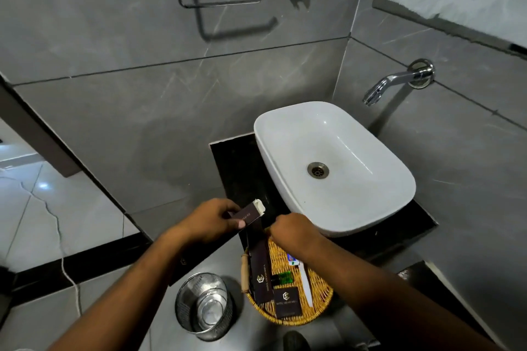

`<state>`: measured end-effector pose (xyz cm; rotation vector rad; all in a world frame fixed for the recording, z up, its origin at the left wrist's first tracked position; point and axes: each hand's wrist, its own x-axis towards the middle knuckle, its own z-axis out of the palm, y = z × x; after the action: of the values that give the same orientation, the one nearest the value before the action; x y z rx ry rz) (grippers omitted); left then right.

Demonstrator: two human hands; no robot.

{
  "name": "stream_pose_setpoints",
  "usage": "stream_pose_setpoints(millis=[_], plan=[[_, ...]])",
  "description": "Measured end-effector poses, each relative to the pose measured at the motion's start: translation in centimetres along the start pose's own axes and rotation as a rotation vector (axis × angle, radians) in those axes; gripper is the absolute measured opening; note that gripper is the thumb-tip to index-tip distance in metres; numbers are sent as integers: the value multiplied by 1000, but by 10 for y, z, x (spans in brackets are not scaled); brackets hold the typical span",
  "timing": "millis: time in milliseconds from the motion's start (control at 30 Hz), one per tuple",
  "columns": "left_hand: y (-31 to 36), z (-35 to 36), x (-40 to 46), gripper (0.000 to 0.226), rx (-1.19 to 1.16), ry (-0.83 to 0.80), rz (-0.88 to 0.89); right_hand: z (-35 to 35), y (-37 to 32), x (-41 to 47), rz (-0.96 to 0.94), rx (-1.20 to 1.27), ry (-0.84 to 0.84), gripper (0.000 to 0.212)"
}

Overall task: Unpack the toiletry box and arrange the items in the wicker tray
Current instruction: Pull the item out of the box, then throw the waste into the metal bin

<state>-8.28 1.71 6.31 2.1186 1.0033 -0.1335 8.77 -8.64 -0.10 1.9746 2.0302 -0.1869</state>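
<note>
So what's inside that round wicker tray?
The round wicker tray holds a long dark box, a square dark box, a green bottle and a white toothbrush; the right hand covers its far edge.

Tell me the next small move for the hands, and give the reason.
Probably pull the white item out of the small dark box with the right hand. The left hand holds that box above the wicker tray, and the white item already pokes from its open end.

Grey marble-look wall tiles [142,111], white basin [336,157] w/ chrome wall tap [396,82], 1 mesh bin [204,305].
</note>
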Motion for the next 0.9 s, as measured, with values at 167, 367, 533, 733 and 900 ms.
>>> stream_pose_setpoints(millis=[167, 367, 533, 733, 900], plan=[[-19, 3, -13, 28, -217, 59, -62, 17, -1, 14, 19, 43, -5, 18], [-26, 3, -18, 25, -444, 155, -104, 12, 2, 17, -17, 96, 173, 27], [-21, 7, -11, 10, -607, 231, -88, -4, 2, 7, 30, 34, 112, 6], [-23, 21, -8, 18, -744, 284, -139, 32, 5, -12, 104, 259, -186, 21], [-25, 30, -3, 17, -796, 297, -179, 45, 17, -15, 210, 448, -204, 18]])
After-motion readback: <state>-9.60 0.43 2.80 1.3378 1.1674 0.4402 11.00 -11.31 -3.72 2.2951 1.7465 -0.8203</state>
